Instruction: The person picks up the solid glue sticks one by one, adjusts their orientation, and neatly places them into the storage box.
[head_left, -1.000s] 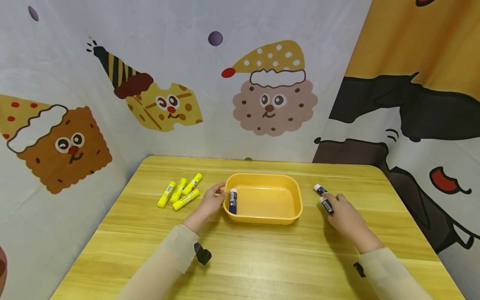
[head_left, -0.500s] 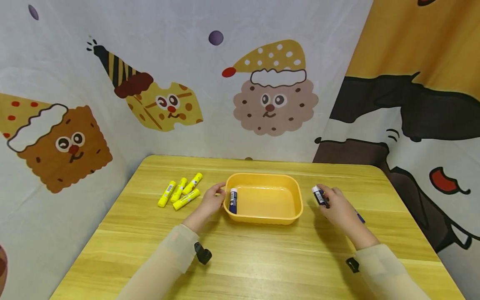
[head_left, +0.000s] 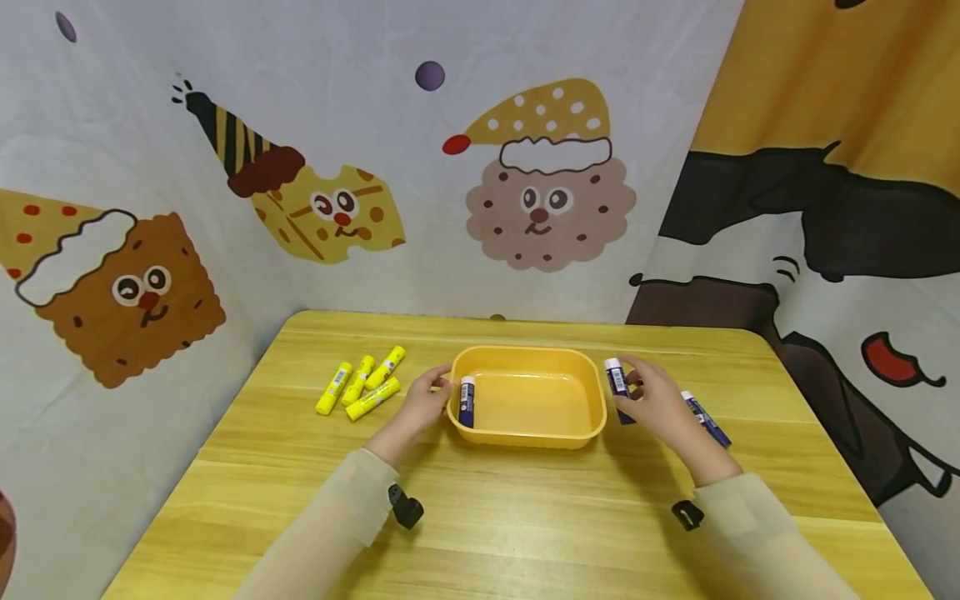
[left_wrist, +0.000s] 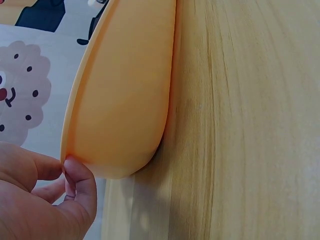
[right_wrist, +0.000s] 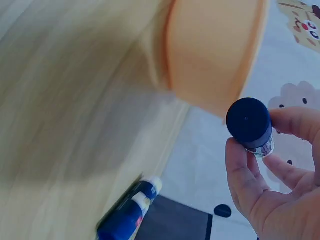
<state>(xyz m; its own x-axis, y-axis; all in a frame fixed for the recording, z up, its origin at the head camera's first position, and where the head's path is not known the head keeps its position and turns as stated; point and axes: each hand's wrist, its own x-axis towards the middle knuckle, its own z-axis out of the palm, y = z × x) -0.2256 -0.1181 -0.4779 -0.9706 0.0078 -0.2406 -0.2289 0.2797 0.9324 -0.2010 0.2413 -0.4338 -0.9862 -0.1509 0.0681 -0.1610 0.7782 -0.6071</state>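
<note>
A yellow-orange tray [head_left: 525,437] stands mid-table with a blue, white-capped glue stick [head_left: 467,404] lying inside at its left end. At that end my left hand [head_left: 426,402] holds the rim; in the left wrist view thumb and finger [left_wrist: 82,182] pinch it. Just right of the tray, my right hand [head_left: 660,404] grips another blue glue stick [head_left: 618,385], cap end away from me. Its round blue base [right_wrist: 247,120] faces the camera in the right wrist view. A further blue glue stick [head_left: 707,421] lies on the table right of that hand.
Several yellow glue sticks [head_left: 372,399] lie grouped on the table left of my left hand. The wooden table [head_left: 517,517] ends at the back against a white cloth with cartoon prints [head_left: 551,212]. A patterned curtain [head_left: 810,250] hangs at the right.
My right hand has moved left toward the tray with a blue glue stick in its fingers. The glue stick on the table behind it now shows fully. The left hand stays at the rim.
</note>
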